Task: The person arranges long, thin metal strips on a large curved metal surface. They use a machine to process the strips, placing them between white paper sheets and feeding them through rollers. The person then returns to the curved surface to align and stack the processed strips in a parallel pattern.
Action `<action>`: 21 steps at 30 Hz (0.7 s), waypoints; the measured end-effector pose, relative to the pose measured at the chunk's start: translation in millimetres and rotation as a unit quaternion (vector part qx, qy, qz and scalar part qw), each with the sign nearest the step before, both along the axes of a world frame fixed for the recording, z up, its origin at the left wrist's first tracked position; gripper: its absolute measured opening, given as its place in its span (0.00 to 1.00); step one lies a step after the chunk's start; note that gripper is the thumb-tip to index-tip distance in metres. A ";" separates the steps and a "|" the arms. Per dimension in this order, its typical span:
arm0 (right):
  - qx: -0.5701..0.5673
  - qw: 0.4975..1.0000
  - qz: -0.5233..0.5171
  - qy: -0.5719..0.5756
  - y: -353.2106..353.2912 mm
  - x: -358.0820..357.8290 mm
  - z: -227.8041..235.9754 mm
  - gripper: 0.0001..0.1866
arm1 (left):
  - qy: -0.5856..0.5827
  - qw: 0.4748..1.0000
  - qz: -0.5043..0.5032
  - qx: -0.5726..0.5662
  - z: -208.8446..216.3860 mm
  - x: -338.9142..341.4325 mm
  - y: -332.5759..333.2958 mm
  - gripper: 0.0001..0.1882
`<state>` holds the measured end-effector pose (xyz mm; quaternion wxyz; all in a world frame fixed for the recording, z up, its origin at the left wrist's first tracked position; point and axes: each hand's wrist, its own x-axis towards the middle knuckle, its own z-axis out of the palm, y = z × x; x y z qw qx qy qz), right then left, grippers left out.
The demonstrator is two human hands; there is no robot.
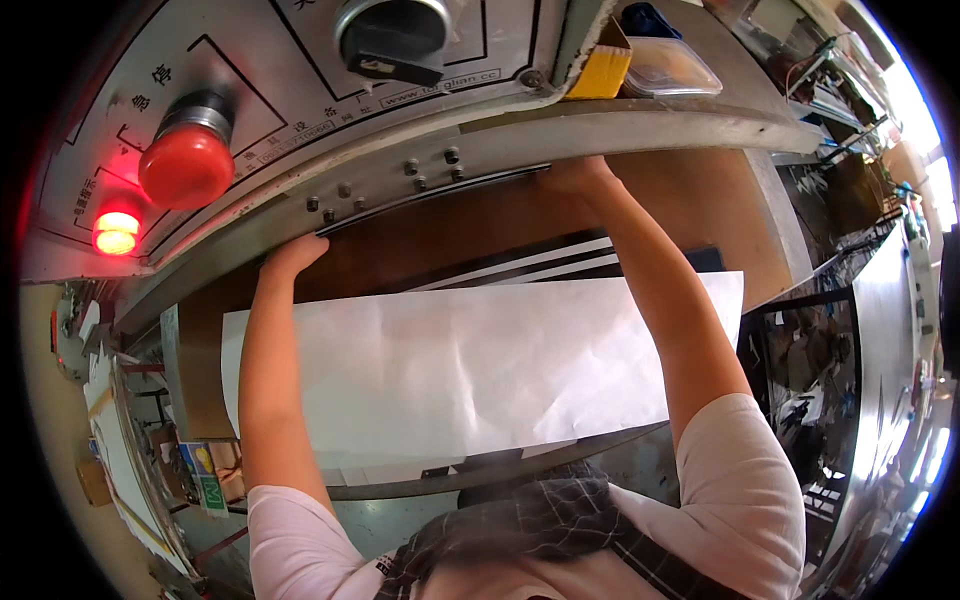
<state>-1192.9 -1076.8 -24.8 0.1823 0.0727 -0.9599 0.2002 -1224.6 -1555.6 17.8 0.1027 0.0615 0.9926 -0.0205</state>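
Both my arms reach forward over a large white sheet [450, 370] lying on the brown work surface [720, 200]. My left hand [293, 256] is at the lower edge of a long metal bar [385, 180], thumb toward the right, its other fingers hidden. Farther right, my right hand [580, 176] reaches to the same bar, with its fingertips out of sight. Between the hands, a thin dark strip with pale edges [440, 192] runs along the bar, its ends near both hands. Whether either hand grips it cannot be made out.
Above the bar, a control panel [280, 90] carries a red push button [187, 165], a lit red lamp [116, 234] and a black rotary knob [392, 40]. Beyond it are a yellow box [600, 72] and a clear plastic container [672, 66]. Dark and white strips [530, 262] lie behind the sheet.
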 end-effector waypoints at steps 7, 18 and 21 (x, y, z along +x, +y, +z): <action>-0.089 0.987 -0.134 -0.008 87.9 -0.2 -38.2 0.27 | 0.058 0.997 -0.042 0.030 -7.7 0.5 -23.0 0.30; 0.093 0.995 -0.039 0.013 82.1 -10.3 -49.8 0.34 | 0.029 0.999 -0.013 0.022 -3.4 -0.3 -17.0 0.20; 0.120 0.993 -0.014 -0.006 84.6 -18.5 -43.6 0.33 | -0.007 0.999 -0.003 0.040 4.2 2.0 -13.3 0.19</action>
